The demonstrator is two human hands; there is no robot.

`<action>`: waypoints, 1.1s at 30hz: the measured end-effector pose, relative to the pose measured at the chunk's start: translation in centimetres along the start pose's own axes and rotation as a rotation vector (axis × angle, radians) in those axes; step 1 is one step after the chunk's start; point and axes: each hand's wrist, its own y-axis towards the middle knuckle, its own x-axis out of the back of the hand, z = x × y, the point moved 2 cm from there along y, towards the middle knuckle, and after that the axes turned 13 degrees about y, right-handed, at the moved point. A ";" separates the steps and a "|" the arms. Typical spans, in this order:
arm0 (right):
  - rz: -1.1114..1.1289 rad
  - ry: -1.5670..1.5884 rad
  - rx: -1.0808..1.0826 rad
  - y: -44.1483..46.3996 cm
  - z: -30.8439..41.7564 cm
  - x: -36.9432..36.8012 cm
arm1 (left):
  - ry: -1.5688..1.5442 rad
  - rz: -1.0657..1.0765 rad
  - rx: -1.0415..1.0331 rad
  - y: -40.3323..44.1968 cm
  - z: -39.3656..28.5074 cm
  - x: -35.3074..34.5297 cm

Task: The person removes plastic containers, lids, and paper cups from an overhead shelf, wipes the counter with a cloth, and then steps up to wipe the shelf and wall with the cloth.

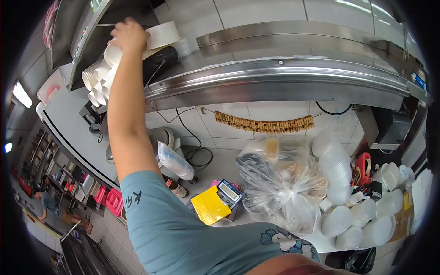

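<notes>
The left hand [129, 35] is raised high to the metal shelf [275, 68], at the upper left of the view. The right hand is not seen, so the left one is the nearer to everything on this shelf. The fingers are bent and a little spread, but they are blurred, and their tips are partly hidden. For this reason it cannot be told whether something is being pinched or only touched.

The nearest thing is a white cup [112, 55], which is seen directly under the hand, beside the wrist. Contact with it cannot be confirmed. The stacked cups [89, 79] are placed on the shelf, below and to the left of the grip in the view. They are laid on their sides, and their long axis is slanted from near the wrist down toward the lower left; so these stacks are met by the hand from the upper end, not from the lower left one. On the other side, just to the right of the fingers, a white tub [164, 35] is seen. Below this tub, a black cylinder [160, 63] is laid at a slant.

Under the shelf, a row of clothespins [265, 123] is hung against the tiles, well apart from the hand.
</notes>
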 end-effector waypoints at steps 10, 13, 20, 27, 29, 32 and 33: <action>0.529 -0.349 0.156 -6.5 3.5 -11.4 | -0.638 0.140 0.231 1.6 11.7 -5.4; 0.715 -0.485 0.202 -8.9 4.0 -14.0 | -0.743 -0.041 0.081 -1.3 14.9 -1.4; 1.145 -0.862 0.353 -13.1 4.6 -16.5 | -1.415 -0.469 0.007 -14.1 20.2 3.8; 1.493 -1.187 0.288 -14.3 5.0 -15.4 | -0.923 0.161 -0.067 -36.4 24.8 4.3; 1.561 -1.254 0.263 -13.9 4.9 -15.0 | -1.006 0.423 0.038 -43.2 24.0 5.0; 1.646 -1.331 0.231 -13.5 5.0 -14.1 | -0.879 0.608 0.263 -51.6 26.5 2.4; 1.664 -1.344 0.223 -13.6 5.1 -14.0 | -0.961 0.571 0.421 -55.0 27.3 0.7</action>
